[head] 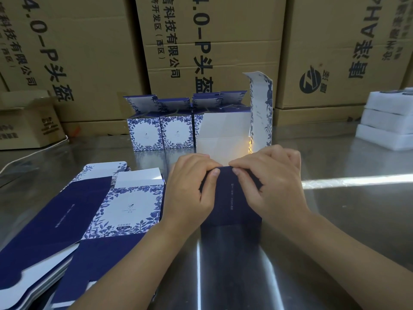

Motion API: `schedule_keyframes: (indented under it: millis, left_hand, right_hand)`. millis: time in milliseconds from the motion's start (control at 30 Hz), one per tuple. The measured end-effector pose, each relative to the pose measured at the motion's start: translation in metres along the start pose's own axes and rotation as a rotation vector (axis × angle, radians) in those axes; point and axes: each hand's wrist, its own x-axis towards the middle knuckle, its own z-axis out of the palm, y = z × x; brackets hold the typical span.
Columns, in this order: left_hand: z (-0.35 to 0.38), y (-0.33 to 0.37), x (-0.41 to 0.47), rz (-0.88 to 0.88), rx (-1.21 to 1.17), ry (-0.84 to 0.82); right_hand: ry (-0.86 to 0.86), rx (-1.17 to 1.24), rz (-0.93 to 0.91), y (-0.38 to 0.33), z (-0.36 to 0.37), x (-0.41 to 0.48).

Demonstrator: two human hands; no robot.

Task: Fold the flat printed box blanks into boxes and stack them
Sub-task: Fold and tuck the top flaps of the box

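On the steel surface [335,220], both hands pinch the top edge of a half-formed navy box [231,204], left hand [190,189] and right hand [274,184] side by side. Flat blanks [93,211] lie stacked at left; folded boxes [161,133] stand in a row behind.

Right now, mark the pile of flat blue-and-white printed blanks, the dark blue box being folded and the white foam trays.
Pile of flat blanks [131,209]: head view, top blank's floral panel.
Dark blue box [230,205]: head view, near face.
White foam trays [386,119]: head view, middle tray's side.
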Motion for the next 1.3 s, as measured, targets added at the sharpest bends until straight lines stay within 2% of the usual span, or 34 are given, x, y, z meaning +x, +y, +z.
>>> schedule_keyframes:
  millis: [200, 400, 800, 1133, 1300]
  left_hand:
    - [0.0001, -0.0007, -0.0001, 0.008, 0.016, 0.0]
    - [-0.0013, 0.0, 0.0005, 0.032, 0.037, -0.007]
    - [-0.0008, 0.004, 0.0011, 0.055, 0.039, -0.029]
    - [-0.0003, 0.0018, 0.0005, 0.049, 0.011, -0.05]
    - [-0.0012, -0.0006, -0.0016, -0.024, -0.021, 0.043]
  right_hand:
    - [0.069, -0.072, -0.043, -0.0008, 0.0035, -0.0026]
    - [0.029, -0.049, -0.087, -0.0021, 0.0043, -0.0031]
    - [-0.056, 0.009, -0.004, -0.0071, -0.0009, 0.0011]
    - [-0.078, 0.006, -0.017, -0.0057, -0.0018, 0.0027]
    - [-0.062, -0.023, -0.013, -0.0004, -0.0017, 0.0023]
